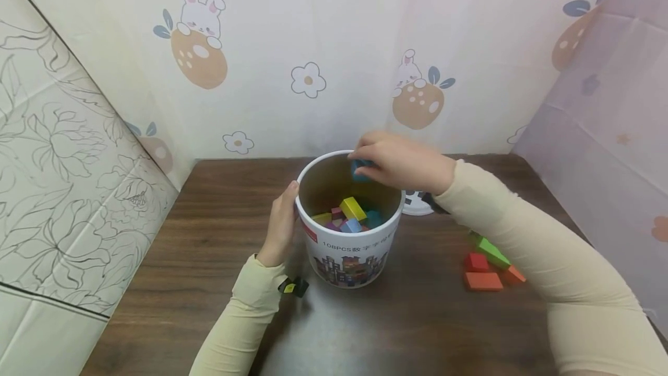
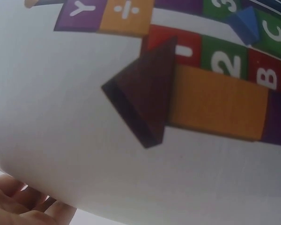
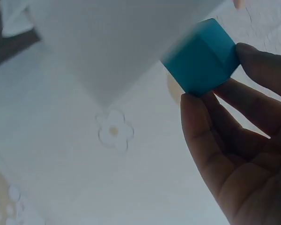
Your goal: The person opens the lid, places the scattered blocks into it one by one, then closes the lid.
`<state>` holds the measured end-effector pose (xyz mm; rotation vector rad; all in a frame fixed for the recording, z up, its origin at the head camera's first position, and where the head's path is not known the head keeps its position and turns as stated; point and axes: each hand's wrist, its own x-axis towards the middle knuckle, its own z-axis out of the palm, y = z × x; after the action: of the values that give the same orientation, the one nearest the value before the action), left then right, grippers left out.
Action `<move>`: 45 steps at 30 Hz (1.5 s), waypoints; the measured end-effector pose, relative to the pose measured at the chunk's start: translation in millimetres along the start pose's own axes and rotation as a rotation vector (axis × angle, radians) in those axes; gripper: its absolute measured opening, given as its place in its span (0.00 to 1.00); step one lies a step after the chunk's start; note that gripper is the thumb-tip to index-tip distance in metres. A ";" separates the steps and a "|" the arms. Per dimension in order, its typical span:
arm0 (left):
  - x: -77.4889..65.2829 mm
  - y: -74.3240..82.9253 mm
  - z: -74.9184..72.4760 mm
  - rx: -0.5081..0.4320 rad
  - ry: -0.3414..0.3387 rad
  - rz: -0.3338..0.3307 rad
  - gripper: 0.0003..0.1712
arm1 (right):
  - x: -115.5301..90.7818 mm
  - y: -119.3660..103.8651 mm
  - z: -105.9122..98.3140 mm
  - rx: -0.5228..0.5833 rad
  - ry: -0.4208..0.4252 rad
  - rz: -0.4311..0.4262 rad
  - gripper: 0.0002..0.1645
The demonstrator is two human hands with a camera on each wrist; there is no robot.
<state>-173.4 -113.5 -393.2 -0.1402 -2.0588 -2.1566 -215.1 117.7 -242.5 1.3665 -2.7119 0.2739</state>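
Note:
A white printed bucket point(image 1: 347, 254) stands on the table with several coloured blocks inside, among them a yellow block point(image 1: 352, 209) and a light blue block point(image 1: 351, 226). My left hand point(image 1: 282, 222) holds the bucket's left side, a fingertip at the rim; its other fingers point(image 2: 33, 204) show against the bucket's edge in the left wrist view. Over the bucket's right rim, my right hand point(image 1: 402, 161) pinches a teal-blue block point(image 3: 203, 58) between thumb and fingers. The printed letters on the bucket fill the left wrist view.
Right of the bucket lie loose blocks: a green block point(image 1: 492, 252), a red block point(image 1: 476, 262) and an orange-red block point(image 1: 483, 281). A white round lid-like piece point(image 1: 417, 205) lies behind the bucket, partly hidden. Patterned cloth point(image 1: 344, 28) hangs at the back.

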 end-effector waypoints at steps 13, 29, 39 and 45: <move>-0.7 2.7 0.7 0.022 -0.004 -0.031 0.31 | 26.4 -15.2 23.7 -0.037 -0.165 -0.065 0.19; -1.8 1.7 1.4 -0.003 -0.004 0.002 0.30 | 3.9 -4.1 20.5 0.016 -0.126 -0.024 0.20; -0.5 0.7 1.0 -0.014 0.002 0.006 0.30 | -44.8 11.5 21.9 0.051 0.107 0.016 0.18; -0.4 1.0 0.8 -0.019 0.011 0.002 0.30 | -76.5 22.8 26.1 0.131 0.222 0.103 0.21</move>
<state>-172.9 -112.8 -392.2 -0.1332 -2.0323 -2.1709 -188.0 185.9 -283.3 1.1481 -2.6209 0.5845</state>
